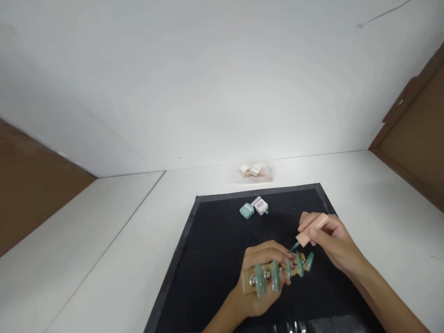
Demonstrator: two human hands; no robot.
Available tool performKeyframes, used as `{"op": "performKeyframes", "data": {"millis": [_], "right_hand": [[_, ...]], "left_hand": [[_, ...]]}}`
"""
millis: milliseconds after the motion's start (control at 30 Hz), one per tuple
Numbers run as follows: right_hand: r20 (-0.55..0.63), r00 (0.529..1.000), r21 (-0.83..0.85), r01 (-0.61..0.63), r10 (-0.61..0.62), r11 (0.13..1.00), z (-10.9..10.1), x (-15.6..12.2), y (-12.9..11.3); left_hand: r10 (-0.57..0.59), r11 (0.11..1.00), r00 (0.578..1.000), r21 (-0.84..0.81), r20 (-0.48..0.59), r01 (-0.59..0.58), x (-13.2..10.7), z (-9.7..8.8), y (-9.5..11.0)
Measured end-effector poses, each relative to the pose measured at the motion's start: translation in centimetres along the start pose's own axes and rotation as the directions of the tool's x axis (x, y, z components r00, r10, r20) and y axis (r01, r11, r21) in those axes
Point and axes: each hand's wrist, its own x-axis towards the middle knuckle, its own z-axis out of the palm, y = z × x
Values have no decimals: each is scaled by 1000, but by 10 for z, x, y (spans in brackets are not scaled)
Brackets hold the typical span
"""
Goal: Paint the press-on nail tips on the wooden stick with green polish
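Over a flat black mat (pixel 208 263) before a white wall (pixel 208 92), the left hand (pixel 263 255) grips a yellow bar (pixel 270 267) of long green nails (pixel 275 277), slanting up rightward; the right hand (pixel 335 238) pinches a peach-handled brush (pixel 304 238) pointing down-left.

A mat (pixel 203 259) lies on the tabletop (pixel 367 189), with a box (pixel 269 178) of small bottles (pixel 255 169) just behind the middle of the mat's far edge and the wall (pixel 222 83) behind that. Near that edge, on the mat, a small block (pixel 247 211) lies just left of a bottle (pixel 261 206). Nearer the person, the left hand (pixel 258 254) holds a strip (pixel 247 282) with nails (pixel 275 276) on it over the mat, and the right hand (pixel 331 238), over the mat's right edge, holds a brush (pixel 314 229) with its tip close to the nails.
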Motion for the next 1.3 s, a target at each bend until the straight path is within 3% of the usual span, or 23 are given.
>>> {"op": "performKeyframes", "data": {"millis": [200, 367, 800, 1033, 1300], "right_hand": [[-2, 998, 40, -55, 55, 998, 5, -1, 2], [18, 998, -31, -54, 54, 998, 5, -1, 1], [51, 994, -146, 108, -101, 983, 5, 0, -5], [85, 991, -147, 120, -108, 982, 5, 2, -6], [14, 993, -205, 116, -116, 972, 6, 1, -7]], "left_hand": [[24, 999, 1000, 39, -8, -24, 4, 2, 1], [35, 999, 999, 9, 9, -35, 5, 3, 2], [27, 1000, 1000, 5, 14, -27, 6, 1, 2], [12, 1000, 1000, -16, 23, -12, 6, 1, 3], [-26, 999, 999, -42, 38, 27, 3, 1, 2]]}}
